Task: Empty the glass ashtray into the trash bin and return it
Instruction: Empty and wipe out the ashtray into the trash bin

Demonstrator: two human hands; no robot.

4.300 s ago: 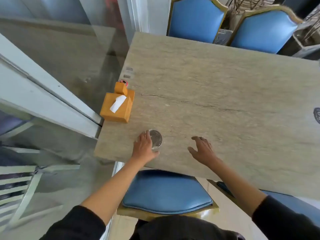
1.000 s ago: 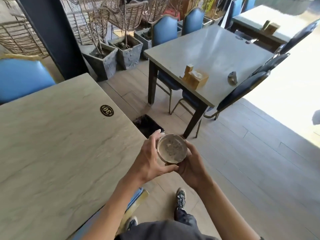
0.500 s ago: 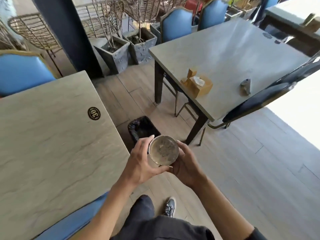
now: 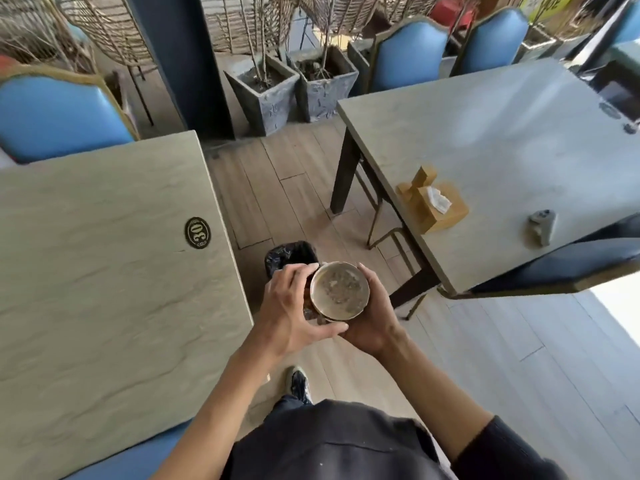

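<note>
The round glass ashtray [image 4: 339, 291] has grey ash inside and is held upright in front of me, over the floor. My left hand [image 4: 294, 310] grips its left side and my right hand [image 4: 372, 318] cups its right side and bottom. The trash bin [image 4: 289, 254], lined with a black bag, stands on the wooden floor just beyond my hands, next to the right edge of the stone table [image 4: 104, 271]. My hands hide part of the bin's near side.
A number plate "30" [image 4: 197, 233] sits near the stone table's right edge. A second table [image 4: 502, 133] at right carries a wooden tissue box [image 4: 433, 202] and a small grey object [image 4: 540, 226]. Blue chairs [image 4: 412, 60] and stone planters [image 4: 266, 88] stand behind.
I lifted the ashtray off the table, turned right and took it in both hands. Over the last second the bin has come into fuller view, just beyond my hands.
</note>
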